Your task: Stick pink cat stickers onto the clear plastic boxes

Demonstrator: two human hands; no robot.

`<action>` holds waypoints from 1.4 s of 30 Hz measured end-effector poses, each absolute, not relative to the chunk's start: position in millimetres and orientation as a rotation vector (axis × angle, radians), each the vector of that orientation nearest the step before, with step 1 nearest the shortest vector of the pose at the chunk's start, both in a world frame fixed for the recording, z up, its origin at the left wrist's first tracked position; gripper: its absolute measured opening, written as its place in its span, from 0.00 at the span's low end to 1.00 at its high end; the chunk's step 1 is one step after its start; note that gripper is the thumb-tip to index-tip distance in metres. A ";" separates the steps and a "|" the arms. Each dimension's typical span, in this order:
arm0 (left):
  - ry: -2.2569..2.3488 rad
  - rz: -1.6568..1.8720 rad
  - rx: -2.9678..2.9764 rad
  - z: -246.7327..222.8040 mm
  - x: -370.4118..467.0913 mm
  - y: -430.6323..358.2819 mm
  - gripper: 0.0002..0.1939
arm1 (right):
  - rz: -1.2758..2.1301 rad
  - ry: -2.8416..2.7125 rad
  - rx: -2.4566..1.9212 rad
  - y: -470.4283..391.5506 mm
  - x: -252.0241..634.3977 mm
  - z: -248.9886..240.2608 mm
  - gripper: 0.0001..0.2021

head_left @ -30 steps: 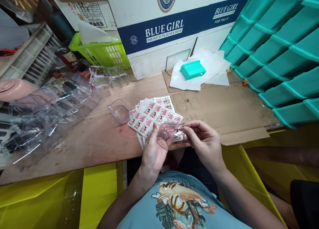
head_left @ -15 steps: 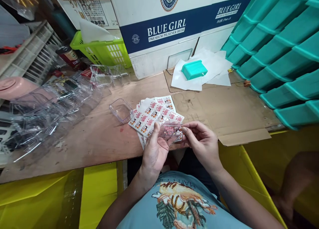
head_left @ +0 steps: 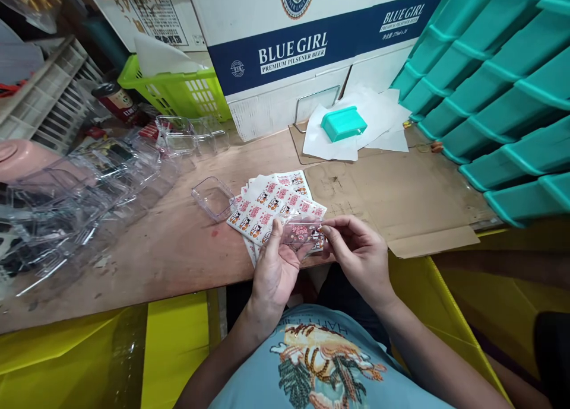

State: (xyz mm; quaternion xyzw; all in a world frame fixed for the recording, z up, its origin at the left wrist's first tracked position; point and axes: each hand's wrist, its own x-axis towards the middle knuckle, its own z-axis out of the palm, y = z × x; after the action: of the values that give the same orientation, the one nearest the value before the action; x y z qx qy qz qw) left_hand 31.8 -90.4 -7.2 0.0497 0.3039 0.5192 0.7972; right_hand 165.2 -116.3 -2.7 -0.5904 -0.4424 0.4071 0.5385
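Observation:
My left hand (head_left: 276, 269) is closed around a small clear plastic box (head_left: 289, 238), its thumb along the left end. On the box's face lies a clear sticker (head_left: 301, 231) with pink lettering and a cartoon cat at its right end. My right hand (head_left: 360, 256) pinches the right edge of that sticker between thumb and index finger. Beneath and behind the box, a fanned stack of sticker sheets (head_left: 262, 206) rests on the table. Just left of the sheets stands another open clear plastic box (head_left: 212, 199).
Many clear plastic boxes (head_left: 89, 189) are heaped on the left, by a pink container (head_left: 40, 165) and a green basket (head_left: 178, 94). A beer carton (head_left: 307, 53) stands behind. A teal tray (head_left: 344, 124) lies on white paper; stacked teal bins (head_left: 503, 94) rise at right.
Both hands keep nearly the same hold on the box and sticker. The view has shifted slightly. At the lower right, another person's limb has moved and a dark shape has appeared.

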 end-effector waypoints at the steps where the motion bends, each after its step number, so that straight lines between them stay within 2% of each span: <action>1: 0.663 1.115 0.102 -6.9 32.0 -90.5 0.12 | 0.962 -1.060 -1.404 -115.9 165.2 -1.9 0.08; 14: 0.653 1.106 0.125 -8.0 32.2 -90.5 0.14 | 0.931 -1.116 -1.402 -112.9 167.0 -2.9 0.08; 22: 0.688 1.128 0.114 -7.1 32.1 -91.1 0.11 | 0.492 -1.495 -1.526 -116.6 169.3 -5.5 0.05; 29: 0.686 1.157 0.066 -8.5 33.7 -91.6 0.09 | 0.232 -1.795 -1.578 -113.4 171.9 -4.7 0.10; 34: 0.715 1.173 0.049 -11.3 32.6 -90.1 0.08 | -0.040 -1.752 -1.746 -112.7 185.9 -3.3 0.17; 39: 0.716 1.127 0.031 -10.4 31.5 -88.3 0.12 | -0.026 -2.016 -1.418 -128.5 183.1 -14.2 0.23; 42: 0.726 1.146 0.037 -11.0 30.2 -87.7 0.10 | -0.042 -1.935 -1.507 -132.4 187.8 -24.9 0.20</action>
State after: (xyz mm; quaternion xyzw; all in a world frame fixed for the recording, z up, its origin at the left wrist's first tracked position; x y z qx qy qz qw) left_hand 30.2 -87.7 -11.0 0.0172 0.3359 0.5300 0.7785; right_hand 187.8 -132.4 -24.9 -0.5784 -0.7425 -0.0160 0.3375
